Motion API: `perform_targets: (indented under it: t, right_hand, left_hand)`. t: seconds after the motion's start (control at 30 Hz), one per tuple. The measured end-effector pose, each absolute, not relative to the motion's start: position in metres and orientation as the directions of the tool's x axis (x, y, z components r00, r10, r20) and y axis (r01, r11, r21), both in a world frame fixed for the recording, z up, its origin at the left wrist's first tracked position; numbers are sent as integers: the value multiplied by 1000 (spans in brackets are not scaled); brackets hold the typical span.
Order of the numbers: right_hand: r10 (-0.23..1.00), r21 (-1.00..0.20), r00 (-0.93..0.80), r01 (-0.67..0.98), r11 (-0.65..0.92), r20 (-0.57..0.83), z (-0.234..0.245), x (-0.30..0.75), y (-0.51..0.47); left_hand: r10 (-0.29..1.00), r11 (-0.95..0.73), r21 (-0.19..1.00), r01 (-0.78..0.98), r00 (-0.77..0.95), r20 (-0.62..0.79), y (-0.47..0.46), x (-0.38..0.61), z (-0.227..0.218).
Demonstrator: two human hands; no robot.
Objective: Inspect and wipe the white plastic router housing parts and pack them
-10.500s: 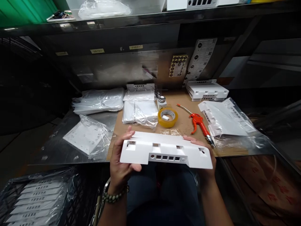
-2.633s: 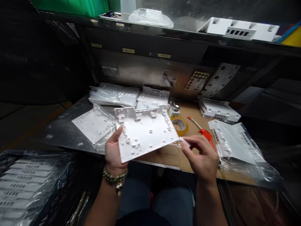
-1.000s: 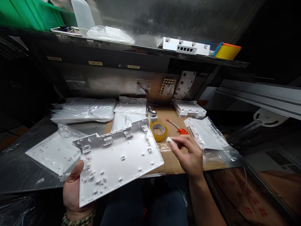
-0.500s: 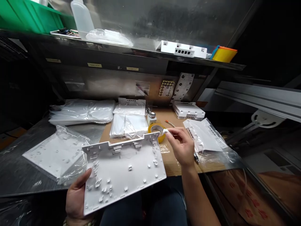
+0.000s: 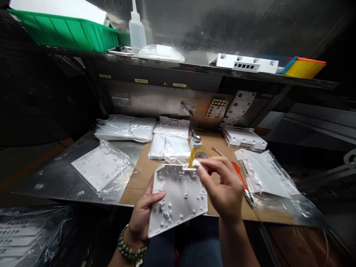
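Moved since the frame half a second ago: the white panel (image 5: 178,207), now turned so that it shows narrower, and the left hand (image 5: 144,207), brought nearer to the right hand (image 5: 226,183). One white panel, studded inner face toward the wearer, tilted, held in the air before the front edge of the cardboard sheet (image 5: 136,185); left hand at its left side, thumb pressed on the inner face, other fingers mostly hidden behind. One white wad (image 5: 196,163), small and soft-looking, pinched between thumb and index finger of the right hand, at the panel's upper edge; contact with that edge cannot be told. One beaded bracelet (image 5: 130,248), left wrist. Directly beyond the wad, one yellow tape roll (image 5: 192,157), partly covered; behind it, one small jar (image 5: 196,143) with metal cap. Right of the right hand, one red air gun (image 5: 239,172), partly hidden by it. Further right, bagged white parts (image 5: 264,172); behind these, a stack of white covers (image 5: 244,139). To the left, one bagged panel (image 5: 98,167) on the metal tabletop (image 5: 55,183), with a pile of clear bags (image 5: 126,128) behind. On the shelf above: one green bin (image 5: 69,33), one squeeze bottle (image 5: 137,35), one white cover (image 5: 244,63), one yellow container (image 5: 304,68)
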State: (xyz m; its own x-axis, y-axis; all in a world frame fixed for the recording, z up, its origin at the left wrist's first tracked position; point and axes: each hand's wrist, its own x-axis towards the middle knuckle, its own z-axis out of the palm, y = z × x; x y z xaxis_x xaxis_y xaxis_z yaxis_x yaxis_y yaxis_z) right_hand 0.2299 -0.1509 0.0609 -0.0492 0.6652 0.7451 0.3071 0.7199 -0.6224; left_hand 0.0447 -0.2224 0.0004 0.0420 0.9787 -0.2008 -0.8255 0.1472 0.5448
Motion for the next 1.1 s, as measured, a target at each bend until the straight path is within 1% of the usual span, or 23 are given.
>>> perform_targets:
  t: [0.07,0.17,0.33,0.47,0.5,0.57,0.63,0.67,0.73,0.8,0.83,0.87,0.9,0.97,1.03,1.1]
  right_hand:
    - [614,-567,-118,282,774,780,70,210,-161]
    - [567,-513,-166,279,812,807,71,195,-163]
    - [594,-535,-145,306,788,791,64,204,-156]
    - [578,-529,-93,308,791,811,68,204,-162]
    - [570,-521,-104,300,799,815,69,202,-164]
    - [568,-505,-183,299,810,803,72,199,-163]
    - [584,-493,-268,338,802,766,72,203,-151]
    - [604,-497,-285,369,785,744,70,207,-140]
    - [677,-531,-236,465,708,697,61,219,-108]
    - [790,-566,-144,622,541,596,45,232,-69]
    - [855,-541,-111,731,416,507,35,237,-50]
    - [915,-480,-117,821,308,387,25,242,-33]
    - [939,-445,-118,857,261,323,14,244,-19]
    - [963,-383,-141,896,223,231,-7,247,-1]
    - [963,-353,-170,905,237,211,-23,247,4]
    - [955,-324,-201,908,265,217,-33,251,3]
  left_hand:
    - [982,142,571,-809,44,-181,-222,59,8]
    - [979,154,555,-818,52,-195,-221,72,14]
    - [975,166,546,-821,55,-214,-221,74,20]
    - [977,156,566,-809,44,-207,-221,75,26]
    - [978,156,570,-807,43,-206,-221,75,26]
    - [978,157,568,-808,49,-201,-220,75,23]
    - [977,174,550,-816,75,-198,-219,71,16]
    - [975,186,537,-823,84,-208,-219,67,12]
    - [967,189,510,-839,70,-243,-219,55,5]
    - [967,151,488,-860,25,-255,-221,38,3]
    - [972,130,481,-867,17,-232,-222,30,3]
    - [981,124,474,-872,36,-190,-223,22,5]
    - [988,133,465,-875,79,-134,-224,15,9]
    - [981,177,452,-874,193,-11,-227,3,17]
    - [959,215,442,-871,274,73,-229,-5,25]
    - [953,220,430,-876,287,99,-231,-10,29]
